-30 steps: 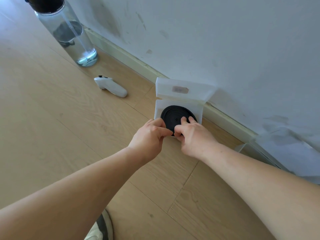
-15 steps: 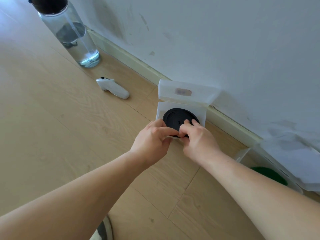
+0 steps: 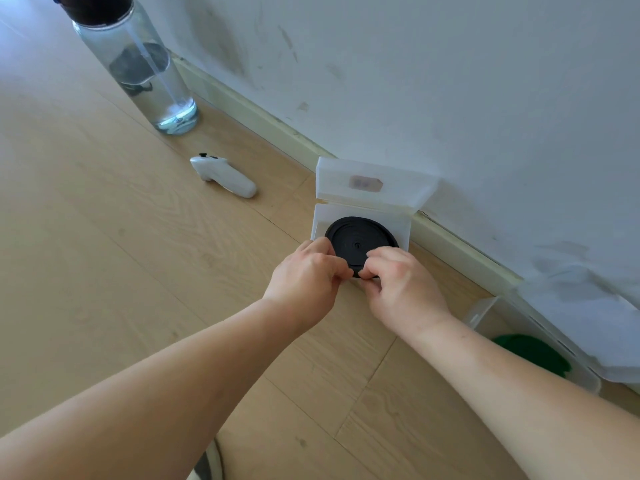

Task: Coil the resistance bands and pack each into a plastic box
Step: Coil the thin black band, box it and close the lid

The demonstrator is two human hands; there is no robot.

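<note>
A black resistance band (image 3: 360,237) lies coiled in a flat disc inside a clear plastic box (image 3: 403,225) on the wooden floor by the wall. The box's lid (image 3: 370,183) stands open, leaning against the skirting. My left hand (image 3: 306,275) and my right hand (image 3: 401,285) meet at the coil's near edge, both pinching it with fingertips. The near rim of the box is hidden behind my hands. At the right, a green coiled band (image 3: 533,353) sits in a second clear box (image 3: 485,311) with its lid (image 3: 588,317) open.
A clear water bottle (image 3: 138,64) with a dark cap stands at the back left by the wall. A white handheld controller (image 3: 223,176) lies on the floor between the bottle and the box. A shoe (image 3: 206,465) shows at the bottom edge.
My right fingers have slid from the top of the black coil to its near edge, meeting my left fingertips. The view has shifted, bringing the green band's box into sight.
</note>
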